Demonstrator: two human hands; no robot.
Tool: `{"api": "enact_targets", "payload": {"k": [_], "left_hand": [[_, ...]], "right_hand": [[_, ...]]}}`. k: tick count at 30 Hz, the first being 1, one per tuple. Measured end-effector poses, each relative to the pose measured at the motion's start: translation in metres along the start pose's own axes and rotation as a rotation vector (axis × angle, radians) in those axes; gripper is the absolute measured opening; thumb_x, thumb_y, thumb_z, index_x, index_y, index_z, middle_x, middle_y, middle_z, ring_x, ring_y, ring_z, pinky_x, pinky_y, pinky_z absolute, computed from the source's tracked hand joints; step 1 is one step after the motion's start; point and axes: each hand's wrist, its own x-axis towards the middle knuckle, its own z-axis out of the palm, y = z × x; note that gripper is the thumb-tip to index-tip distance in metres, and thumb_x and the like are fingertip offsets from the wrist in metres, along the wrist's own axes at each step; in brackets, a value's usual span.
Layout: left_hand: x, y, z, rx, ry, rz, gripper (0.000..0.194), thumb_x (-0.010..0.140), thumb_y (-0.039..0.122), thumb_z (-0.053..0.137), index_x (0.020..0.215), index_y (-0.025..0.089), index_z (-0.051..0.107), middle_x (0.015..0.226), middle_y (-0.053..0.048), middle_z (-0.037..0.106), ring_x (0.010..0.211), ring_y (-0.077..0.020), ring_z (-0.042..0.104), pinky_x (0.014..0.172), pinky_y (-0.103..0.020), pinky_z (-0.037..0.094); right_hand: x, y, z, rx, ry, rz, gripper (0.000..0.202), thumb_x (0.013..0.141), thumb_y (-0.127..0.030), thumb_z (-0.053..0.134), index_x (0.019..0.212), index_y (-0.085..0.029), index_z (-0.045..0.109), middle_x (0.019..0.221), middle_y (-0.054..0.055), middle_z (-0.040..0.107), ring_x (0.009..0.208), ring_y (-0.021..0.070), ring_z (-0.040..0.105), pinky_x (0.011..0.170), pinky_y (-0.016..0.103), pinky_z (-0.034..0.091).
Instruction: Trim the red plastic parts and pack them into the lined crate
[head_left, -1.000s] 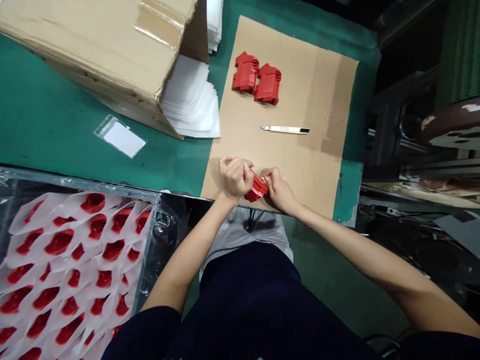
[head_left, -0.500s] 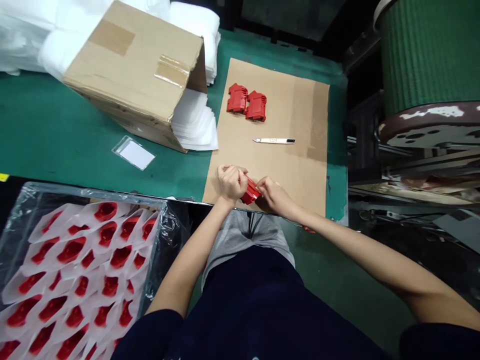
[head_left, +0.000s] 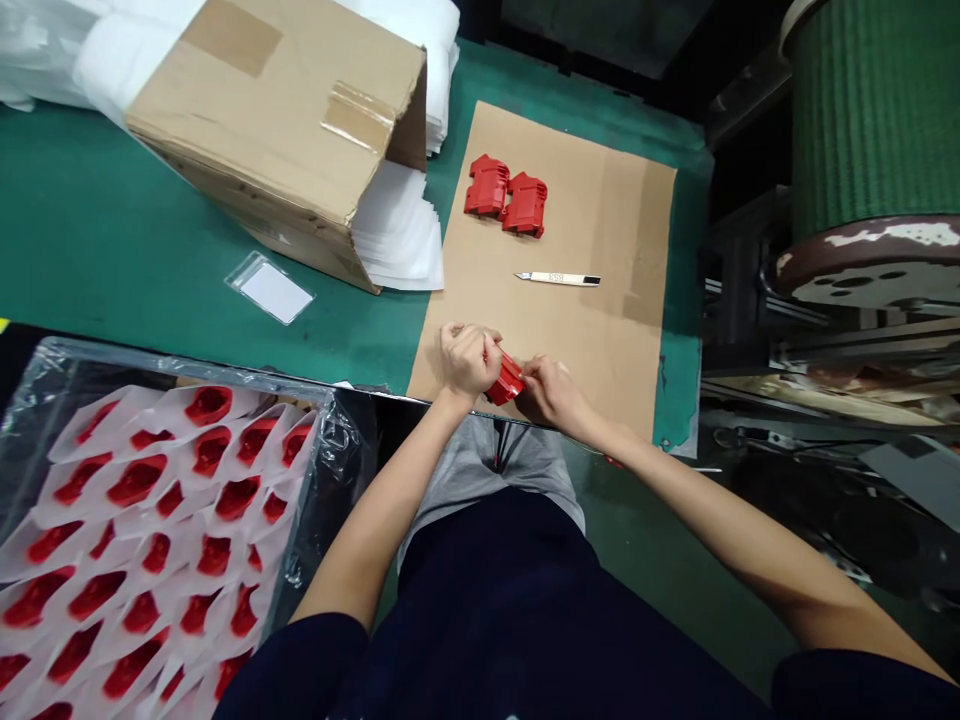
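A red plastic moulded part (head_left: 507, 382) is gripped in my left hand (head_left: 469, 360), whose fingers are wrapped round its left end, low over the front of the brown cardboard sheet (head_left: 585, 330). My right hand (head_left: 555, 390) is closed in a pinch at the right end of that part; whatever lies between its fingertips is too small to make out. Two similar red parts, a left one (head_left: 487, 186) and a right one (head_left: 525, 205), lie side by side farther back on the sheet. Between them and my hands rests a craft knife (head_left: 559, 279), blade pointing left.
An open carton (head_left: 277, 110) with white foam sheets (head_left: 397, 235) spilling out stands left on the green table (head_left: 90, 230). A clear card sleeve (head_left: 271, 288) lies before it. Lower left, a plastic-lined bin (head_left: 307, 480) holds several foam-wrapped red parts. A green reel (head_left: 877, 120) stands right.
The camera view has shifted slightly, so the table items appear a little higher and mostly farther right. Both hands stay at the red part, with little visible change in their grip.
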Motion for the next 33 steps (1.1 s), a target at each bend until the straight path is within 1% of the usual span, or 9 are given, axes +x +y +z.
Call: {"api": "enact_targets", "payload": {"k": [4,8,10,13,16,19,23,27,33], "left_hand": [[0.0,0.0,-0.001,0.015,-0.044,-0.033,0.032,0.091,0.019,0.033,0.07,0.023,0.057,0.068,-0.003,0.073,0.063,-0.0187,0.065,0.084,-0.044,0.036],[-0.001,-0.001,0.0,0.019,-0.078,-0.06,0.033,0.091,0.02,0.032,0.071,0.023,0.058,0.07,-0.004,0.073,0.065,-0.019,0.066,0.085,-0.044,0.036],[-0.001,0.0,0.0,0.017,-0.071,-0.06,0.034,0.091,0.019,0.031,0.071,0.023,0.059,0.07,-0.004,0.073,0.066,-0.019,0.066,0.085,-0.044,0.036],[0.0,0.0,0.0,0.015,-0.038,-0.045,0.034,0.091,0.019,0.032,0.07,0.022,0.058,0.069,-0.004,0.073,0.065,-0.0189,0.066,0.084,-0.044,0.036],[0.0,0.001,0.0,0.004,-0.028,-0.036,0.034,0.091,0.019,0.032,0.07,0.022,0.058,0.069,-0.004,0.073,0.064,-0.0186,0.066,0.083,-0.043,0.036],[-0.001,0.001,0.001,0.019,-0.048,-0.066,0.035,0.092,0.02,0.031,0.071,0.023,0.059,0.069,-0.004,0.073,0.066,-0.0189,0.066,0.085,-0.044,0.036],[-0.002,0.0,0.001,0.041,-0.072,-0.061,0.036,0.092,0.021,0.031,0.071,0.023,0.06,0.069,-0.003,0.073,0.066,-0.0186,0.066,0.086,-0.043,0.037],[-0.001,0.0,0.0,0.05,-0.059,-0.04,0.036,0.091,0.02,0.031,0.071,0.023,0.06,0.069,-0.004,0.073,0.067,-0.0191,0.067,0.086,-0.043,0.037],[0.0,-0.002,-0.001,0.036,-0.053,-0.011,0.036,0.092,0.019,0.03,0.072,0.023,0.06,0.068,-0.003,0.073,0.066,-0.019,0.066,0.085,-0.043,0.037]], "right_hand": [[-0.002,-0.001,-0.005,-0.011,-0.026,-0.003,0.032,0.1,-0.044,0.024,0.098,-0.023,0.048,0.093,0.011,0.064,0.078,0.0245,0.057,0.075,0.04,0.042],[-0.002,-0.004,-0.012,-0.042,-0.089,-0.012,0.039,0.1,-0.047,0.021,0.108,-0.022,0.05,0.101,0.014,0.065,0.085,0.0265,0.06,0.075,0.04,0.042],[-0.001,-0.005,-0.014,-0.06,-0.113,-0.043,0.041,0.101,-0.047,0.02,0.11,-0.021,0.05,0.103,0.014,0.066,0.086,0.0264,0.06,0.075,0.039,0.041],[-0.001,-0.006,-0.016,-0.067,-0.111,-0.053,0.041,0.101,-0.045,0.018,0.107,-0.021,0.051,0.1,0.014,0.067,0.082,0.0253,0.06,0.073,0.038,0.04],[-0.004,-0.006,-0.016,-0.071,-0.111,-0.06,0.038,0.101,-0.044,0.02,0.101,-0.021,0.051,0.096,0.013,0.067,0.079,0.0248,0.06,0.072,0.038,0.039],[-0.006,-0.001,-0.01,-0.07,-0.084,-0.052,0.034,0.1,-0.042,0.022,0.098,-0.022,0.049,0.093,0.012,0.066,0.077,0.0243,0.058,0.072,0.038,0.039],[-0.005,0.01,-0.001,-0.063,-0.025,0.068,0.028,0.099,-0.039,0.022,0.092,-0.023,0.044,0.084,0.009,0.062,0.072,0.0251,0.057,0.071,0.039,0.039],[-0.003,0.01,-0.001,-0.034,-0.059,0.098,0.02,0.097,-0.036,0.026,0.092,-0.024,0.04,0.082,0.008,0.061,0.07,0.0247,0.056,0.071,0.039,0.04],[0.0,0.006,-0.001,-0.017,-0.057,0.145,0.014,0.095,-0.032,0.027,0.091,-0.025,0.038,0.084,0.008,0.062,0.071,0.0252,0.057,0.072,0.04,0.041]]}}
